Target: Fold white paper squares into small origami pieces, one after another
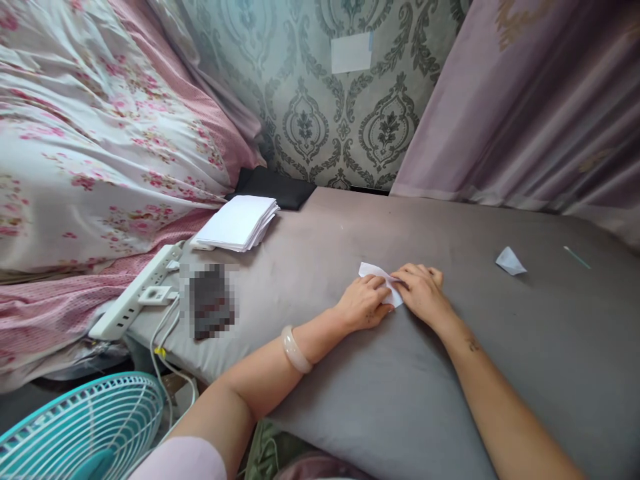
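Observation:
A small folded piece of white paper (393,293) lies on the grey covered surface between my hands. My left hand (366,303) presses on its near left side with bent fingers. At the paper's right edge, my right hand (423,292) grips it with thumb and fingers close together. One corner sticks up beyond my left fingers; the rest is partly covered by both hands. To the right, apart from my hands, sits another folded white paper piece (511,261).
A stack of white paper (239,223) lies at the left by a black flat item (280,188). Nearer are a white power strip (135,293) with cables and a blurred dark object (213,303). A turquoise fan (90,427) stands lower left. A thin stick (577,257) lies far right.

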The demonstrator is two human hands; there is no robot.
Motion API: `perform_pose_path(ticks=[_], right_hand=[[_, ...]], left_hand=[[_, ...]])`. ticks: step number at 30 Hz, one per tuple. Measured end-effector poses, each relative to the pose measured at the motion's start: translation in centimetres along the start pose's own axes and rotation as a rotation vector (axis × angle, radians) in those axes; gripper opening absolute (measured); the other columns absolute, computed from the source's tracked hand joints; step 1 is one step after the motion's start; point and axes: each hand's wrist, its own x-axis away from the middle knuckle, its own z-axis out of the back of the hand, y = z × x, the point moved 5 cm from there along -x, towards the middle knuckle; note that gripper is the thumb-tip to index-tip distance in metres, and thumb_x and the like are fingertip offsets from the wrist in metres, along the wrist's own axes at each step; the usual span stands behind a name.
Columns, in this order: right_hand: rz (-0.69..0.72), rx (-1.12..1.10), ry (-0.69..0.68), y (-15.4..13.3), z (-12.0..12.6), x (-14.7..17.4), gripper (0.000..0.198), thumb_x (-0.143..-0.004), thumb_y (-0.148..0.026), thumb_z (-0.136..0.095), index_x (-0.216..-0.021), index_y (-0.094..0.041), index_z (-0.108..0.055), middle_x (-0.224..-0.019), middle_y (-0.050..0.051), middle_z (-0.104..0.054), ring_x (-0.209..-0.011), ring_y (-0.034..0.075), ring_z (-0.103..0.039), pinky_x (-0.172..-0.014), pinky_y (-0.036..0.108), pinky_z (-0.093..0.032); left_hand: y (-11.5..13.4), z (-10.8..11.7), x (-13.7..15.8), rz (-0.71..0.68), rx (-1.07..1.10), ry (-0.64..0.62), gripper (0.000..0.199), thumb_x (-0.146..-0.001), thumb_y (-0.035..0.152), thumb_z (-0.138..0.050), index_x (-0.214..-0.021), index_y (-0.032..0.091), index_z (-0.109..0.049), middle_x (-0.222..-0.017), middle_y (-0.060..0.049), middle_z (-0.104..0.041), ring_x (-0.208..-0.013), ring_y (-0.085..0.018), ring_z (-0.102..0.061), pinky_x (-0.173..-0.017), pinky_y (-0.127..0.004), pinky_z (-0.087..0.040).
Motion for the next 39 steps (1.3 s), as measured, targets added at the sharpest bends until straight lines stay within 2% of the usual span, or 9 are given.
perform_pose_path(ticks=[6, 8, 11, 13, 15, 18, 27, 33, 39], right_hand=[[-0.099, -0.079, 0.004, 0.9, -0.8, -0.4, 0.026, -0.089, -0.04, -0.048, -0.097, -0.025, -0.068, -0.093, 0.004, -0.068, -0.092, 0.022, -0.057, -0.086, 0.041, -0.029], [-0.091, -0.12, -0.012, 1.1, -1.1, -0.4, 0.025, -0.089, -0.04, -0.049, -0.091, -0.026, -0.069, -0.094, 0.003, -0.068, -0.092, 0.022, -0.057, -0.086, 0.041, -0.029], [-0.085, -0.149, -0.003, 1.3, -1.3, -0.4, 0.023, -0.088, -0.039, -0.051, -0.09, -0.025, -0.069, -0.095, 0.003, -0.068, -0.094, 0.022, -0.057, -0.087, 0.041, -0.028], [-0.079, -0.146, 0.01, 1.3, -1.3, -0.3, 0.022, -0.088, -0.037, -0.051, -0.091, -0.025, -0.069, -0.096, 0.004, -0.068, -0.094, 0.022, -0.056, -0.089, 0.042, -0.027], [-0.069, -0.136, 0.017, 1.0, -1.2, -0.3, 0.021, -0.089, -0.035, -0.051, -0.092, -0.025, -0.069, -0.096, 0.004, -0.069, -0.094, 0.021, -0.056, -0.089, 0.041, -0.027], [-0.054, -0.147, -0.003, 0.6, -1.0, -0.2, 0.018, -0.088, -0.031, -0.053, -0.092, -0.025, -0.069, -0.096, 0.003, -0.069, -0.094, 0.02, -0.056, -0.089, 0.039, -0.026], [-0.087, -0.206, -0.044, 0.8, -0.7, 0.3, 0.016, -0.088, -0.025, -0.055, -0.094, -0.026, -0.07, -0.098, 0.002, -0.068, -0.093, 0.018, -0.054, -0.087, 0.036, -0.027], [-0.022, -0.147, -0.06, 0.2, 0.0, 0.9, 0.023, -0.091, -0.018, -0.049, -0.101, -0.024, -0.069, -0.099, 0.004, -0.066, -0.094, 0.018, -0.051, -0.087, 0.035, -0.027], [0.036, -0.032, -0.069, -1.0, 0.7, 1.6, 0.028, -0.092, -0.013, -0.045, -0.107, -0.022, -0.067, -0.097, 0.005, -0.064, -0.095, 0.019, -0.049, -0.089, 0.035, -0.026]], left_hand=[[-0.6, -0.1, -0.2, 0.035, 0.091, 0.022, 0.027, -0.086, 0.032, -0.054, -0.107, 0.015, -0.058, -0.113, -0.011, -0.059, -0.109, -0.024, -0.053, -0.096, -0.037, -0.043], [-1.0, 0.0, -0.3, 0.101, 0.132, 0.058, 0.039, -0.081, 0.033, -0.061, -0.114, 0.014, -0.054, -0.118, -0.013, -0.055, -0.108, -0.024, -0.054, -0.095, -0.036, -0.045], [-1.8, 0.3, -0.4, 0.191, 0.188, 0.103, 0.067, -0.074, 0.035, -0.069, -0.13, 0.015, -0.039, -0.134, -0.017, -0.04, -0.106, -0.026, -0.055, -0.089, -0.039, -0.049], [-2.3, 0.3, -0.5, 0.19, 0.217, 0.104, 0.078, -0.071, 0.037, -0.071, -0.135, 0.017, -0.032, -0.144, -0.019, -0.028, -0.111, -0.028, -0.053, -0.09, -0.041, -0.049], [-2.7, 0.3, -0.7, 0.162, 0.247, 0.094, 0.081, -0.07, 0.036, -0.072, -0.137, 0.017, -0.03, -0.145, -0.019, -0.027, -0.117, -0.029, -0.049, -0.095, -0.042, -0.046], [-3.5, 0.0, -0.8, 0.152, 0.312, 0.073, 0.075, -0.071, 0.035, -0.072, -0.134, 0.015, -0.036, -0.13, -0.017, -0.045, -0.115, -0.029, -0.05, -0.097, -0.043, -0.044], [-3.8, -0.1, -0.7, 0.193, 0.322, 0.049, 0.062, -0.072, 0.042, -0.07, -0.124, 0.017, -0.047, -0.118, -0.012, -0.047, -0.098, -0.023, -0.056, -0.085, -0.039, -0.05], [-3.2, 0.2, -0.5, 0.176, 0.206, 0.064, 0.055, -0.076, 0.043, -0.066, -0.121, 0.017, -0.05, -0.115, -0.012, -0.05, -0.096, -0.023, -0.055, -0.083, -0.037, -0.049], [-2.5, 0.7, -0.4, 0.123, -0.007, 0.052, 0.054, -0.078, 0.05, -0.062, -0.119, 0.017, -0.055, -0.112, -0.01, -0.057, -0.096, -0.025, -0.049, -0.089, -0.04, -0.041]])
